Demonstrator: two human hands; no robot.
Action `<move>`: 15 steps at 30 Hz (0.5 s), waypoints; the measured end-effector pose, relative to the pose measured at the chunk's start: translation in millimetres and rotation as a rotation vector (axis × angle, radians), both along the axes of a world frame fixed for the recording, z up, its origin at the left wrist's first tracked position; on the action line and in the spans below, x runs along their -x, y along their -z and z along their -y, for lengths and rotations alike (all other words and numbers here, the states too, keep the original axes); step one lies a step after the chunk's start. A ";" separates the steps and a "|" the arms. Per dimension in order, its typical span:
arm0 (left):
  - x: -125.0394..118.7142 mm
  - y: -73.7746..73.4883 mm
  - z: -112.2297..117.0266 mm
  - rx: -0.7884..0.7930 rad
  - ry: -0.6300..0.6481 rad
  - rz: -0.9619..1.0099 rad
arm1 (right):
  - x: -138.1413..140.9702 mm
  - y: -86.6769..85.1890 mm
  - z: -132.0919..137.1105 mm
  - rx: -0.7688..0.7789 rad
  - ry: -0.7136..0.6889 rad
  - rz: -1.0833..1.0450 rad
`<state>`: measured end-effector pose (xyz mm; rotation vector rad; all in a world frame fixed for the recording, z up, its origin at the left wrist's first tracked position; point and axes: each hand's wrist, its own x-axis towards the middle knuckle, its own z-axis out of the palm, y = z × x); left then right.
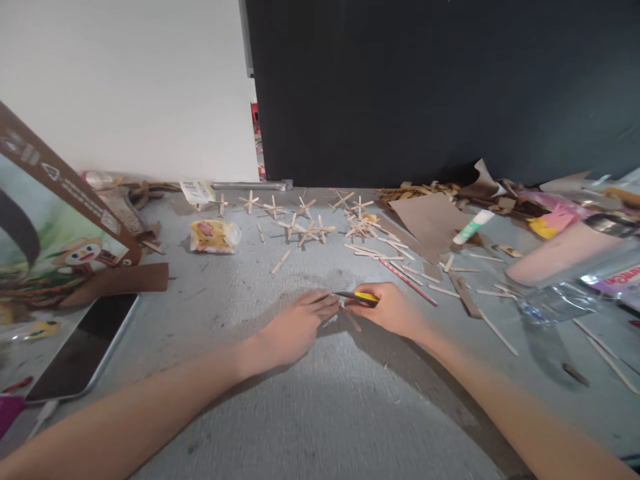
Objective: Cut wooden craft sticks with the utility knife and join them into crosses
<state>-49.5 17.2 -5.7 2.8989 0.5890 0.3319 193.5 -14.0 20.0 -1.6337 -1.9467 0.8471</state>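
My right hand (387, 308) is closed around a yellow and black utility knife (367, 297), its dark blade pointing left. The blade tip reaches the fingers of my left hand (295, 327), which are bent together and pressed down at the table surface. What these fingers hold is hidden; a small pale piece shows just below them. Beyond the hands lie loose wooden sticks (367, 252) and a red patterned stick (407, 282). Further back, several star shapes of crossed wooden sticks (305, 233) stand in a cluster.
On the left are a phone (85, 347) with a cable and a printed cardboard box (65, 227). A yellow packet (213, 237) lies behind the left hand. To the right are a glue stick (473, 227), brown cardboard (425, 220) and a clear plastic bottle (565, 297).
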 end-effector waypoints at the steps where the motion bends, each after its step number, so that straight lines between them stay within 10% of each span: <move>1: 0.0 0.4 -0.3 -0.011 0.002 -0.027 | -1.0 1.4 0.0 -0.034 -0.021 0.021; 15: -2.6 1.9 1.0 0.031 -0.032 -0.052 | -5.4 14.1 2.8 -0.351 -0.210 0.260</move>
